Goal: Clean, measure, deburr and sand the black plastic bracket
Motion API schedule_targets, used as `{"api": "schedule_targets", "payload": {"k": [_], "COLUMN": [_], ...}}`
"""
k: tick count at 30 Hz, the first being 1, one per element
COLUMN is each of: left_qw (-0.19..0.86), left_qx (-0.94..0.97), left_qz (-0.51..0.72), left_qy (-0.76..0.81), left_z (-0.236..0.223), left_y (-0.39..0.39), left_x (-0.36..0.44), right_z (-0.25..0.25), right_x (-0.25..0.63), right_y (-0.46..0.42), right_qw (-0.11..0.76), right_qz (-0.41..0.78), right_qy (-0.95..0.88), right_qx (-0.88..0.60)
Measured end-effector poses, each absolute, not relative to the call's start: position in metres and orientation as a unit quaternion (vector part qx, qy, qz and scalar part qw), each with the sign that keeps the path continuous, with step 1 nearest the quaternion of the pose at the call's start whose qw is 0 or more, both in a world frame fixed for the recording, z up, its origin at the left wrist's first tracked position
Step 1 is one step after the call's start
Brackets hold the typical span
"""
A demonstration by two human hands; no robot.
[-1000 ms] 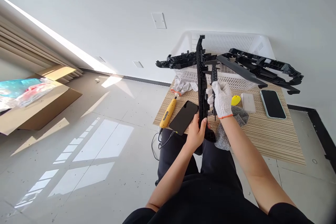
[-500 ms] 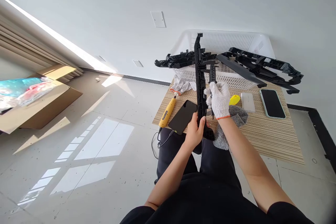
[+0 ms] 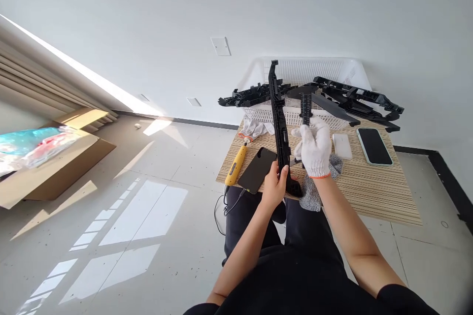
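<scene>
My left hand, bare, is closed around the lower end of a long black plastic part, which stands nearly upright over the table's front edge. In a white glove with an orange cuff, my right hand grips a black caliper. The caliper's marked beam points up, just right of the long part, with a visible gap at the top. Part of its lower end is hidden behind the gloved fingers. Below the glove lies a grey cloth.
A white basket stands against the wall, with black plastic parts across its rim. On the wood-striped table lie a yellow rotary tool, a dark phone, another phone, a white glove and a white box.
My right hand and the caliper have moved right, away from the long part. That part now leans slightly left at its top. The yellow oval object is now hidden behind the glove.
</scene>
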State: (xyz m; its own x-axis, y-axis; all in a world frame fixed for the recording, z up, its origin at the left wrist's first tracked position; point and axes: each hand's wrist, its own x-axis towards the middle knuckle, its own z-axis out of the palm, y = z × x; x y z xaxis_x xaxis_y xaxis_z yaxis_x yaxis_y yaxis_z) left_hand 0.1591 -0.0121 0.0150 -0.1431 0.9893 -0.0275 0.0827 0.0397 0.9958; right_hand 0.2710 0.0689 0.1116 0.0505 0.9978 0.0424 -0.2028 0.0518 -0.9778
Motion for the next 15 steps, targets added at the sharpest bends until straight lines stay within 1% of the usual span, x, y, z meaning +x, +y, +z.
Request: {"api": "schedule_targets", "payload": {"k": [2,5,10,15], "left_qw": [0.469,0.489,0.500,0.506], "left_qx": [0.472,0.470,0.473,0.473], "left_qz": [0.509,0.518,0.520,0.519], "left_qy": [0.546,0.521,0.506,0.502], "left_z": [0.014,0.013,0.012,0.013], "left_y": [-0.011,-0.010,-0.008,-0.010], "left_x": [0.158,0.156,0.154,0.154], "right_z": [0.123,0.125,0.087,0.063], "right_x": [0.285,0.305,0.322,0.314], "right_y": [0.047,0.014,-0.012,-0.013], "right_qw": [0.601,0.594,0.526,0.514], "right_qz": [0.499,0.503,0.569,0.582], "right_qy": [-0.442,-0.433,-0.412,-0.402], "right_qx": [-0.441,-0.454,-0.479,-0.486]}}
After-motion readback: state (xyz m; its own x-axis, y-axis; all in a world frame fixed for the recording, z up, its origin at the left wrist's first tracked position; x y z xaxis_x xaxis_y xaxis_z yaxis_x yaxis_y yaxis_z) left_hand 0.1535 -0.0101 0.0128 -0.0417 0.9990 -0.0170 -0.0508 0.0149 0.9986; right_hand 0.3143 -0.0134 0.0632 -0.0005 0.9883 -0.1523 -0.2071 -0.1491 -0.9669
